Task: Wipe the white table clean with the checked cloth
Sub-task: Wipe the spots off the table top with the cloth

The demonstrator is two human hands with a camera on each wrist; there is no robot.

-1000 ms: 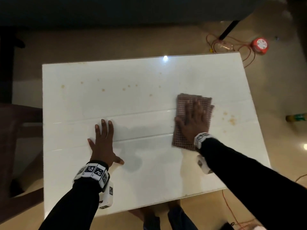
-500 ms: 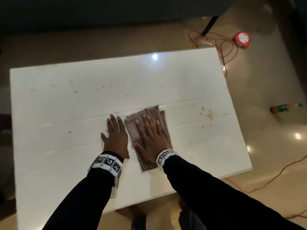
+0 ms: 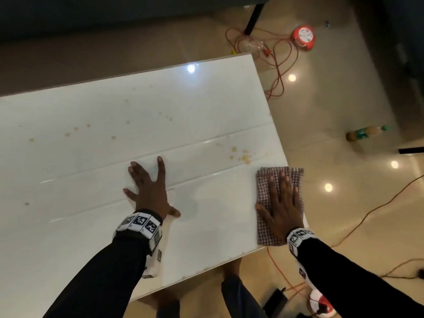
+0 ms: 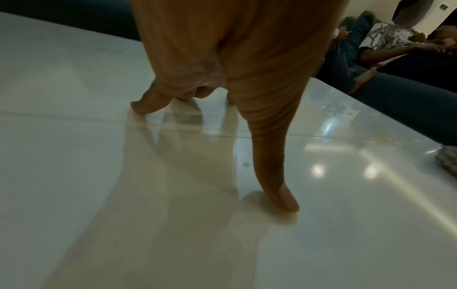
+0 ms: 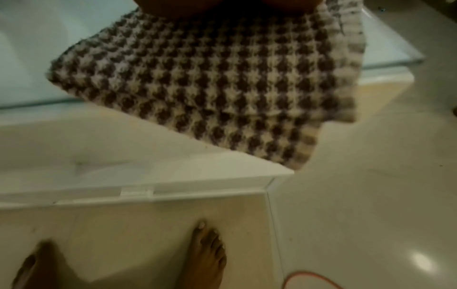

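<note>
The white table [image 3: 96,230] carries scattered brown spots, with a cluster [image 3: 242,156] near its right edge. A brown-and-white checked cloth [image 3: 263,187] lies at the table's near right corner and hangs partly over the edge; the right wrist view shows the cloth [image 5: 222,88] jutting past the table corner [image 5: 272,174]. My right hand [image 3: 281,200] presses flat on the cloth with straight fingers. My left hand [image 3: 149,187] rests spread and flat on the bare table middle, well left of the cloth, its fingertips [image 4: 139,108] and thumb touching the glossy table [image 4: 74,176].
On the floor beyond the table lie an orange cable [image 3: 278,72] and a red round object [image 3: 304,39]. A bottle [image 3: 366,133] lies on the floor at the right. My bare feet [image 5: 205,252] stand by the near edge. People [image 4: 385,43] sit past the far side.
My right hand slid the cloth from beside the left hand rightward to the table's near right corner. The left hand stayed flat on the table. The head view swung right.
</note>
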